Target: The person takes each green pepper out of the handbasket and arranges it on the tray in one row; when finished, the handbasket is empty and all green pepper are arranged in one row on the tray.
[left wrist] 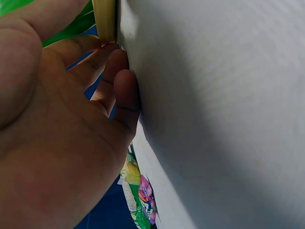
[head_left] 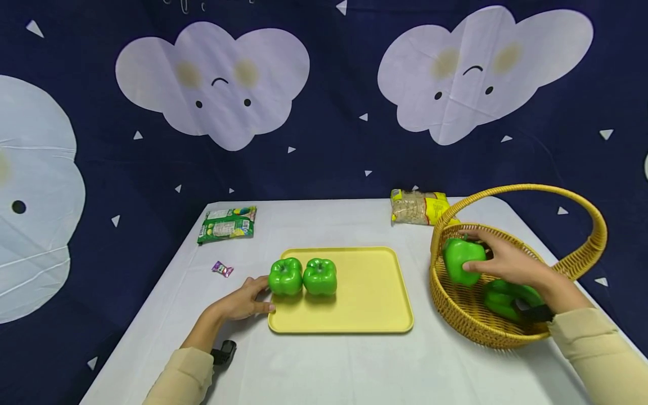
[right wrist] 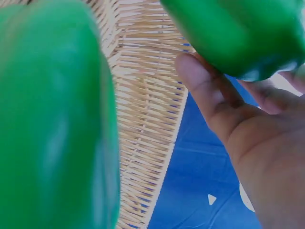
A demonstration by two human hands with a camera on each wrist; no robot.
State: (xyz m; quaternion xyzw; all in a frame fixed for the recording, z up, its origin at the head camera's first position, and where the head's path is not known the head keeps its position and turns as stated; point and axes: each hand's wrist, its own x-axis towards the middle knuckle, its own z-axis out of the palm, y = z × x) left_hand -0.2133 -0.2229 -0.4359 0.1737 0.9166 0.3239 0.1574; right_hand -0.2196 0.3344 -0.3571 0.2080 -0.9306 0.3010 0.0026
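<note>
In the head view my right hand (head_left: 508, 260) grips a green bell pepper (head_left: 459, 260) by its sides, over the inside of the wicker basket (head_left: 463, 320). Another green pepper (head_left: 501, 298) lies in the basket below my wrist; it fills the left of the right wrist view. My left hand (head_left: 247, 299) rests at the left edge of the yellow tray (head_left: 369, 292), thumb and fingertips at the rim. Two green bell peppers, one left (head_left: 286, 277) and one right (head_left: 320, 277), sit side by side on the tray's left part, the nearer one close to my left fingers.
A green snack packet (head_left: 228, 224) lies at the table's back left, with a small purple wrapped candy (head_left: 222, 269) in front of it. Behind the basket is a yellow and clear packet (head_left: 417, 207). The basket's tall arched handle (head_left: 531, 188) rises over my right forearm.
</note>
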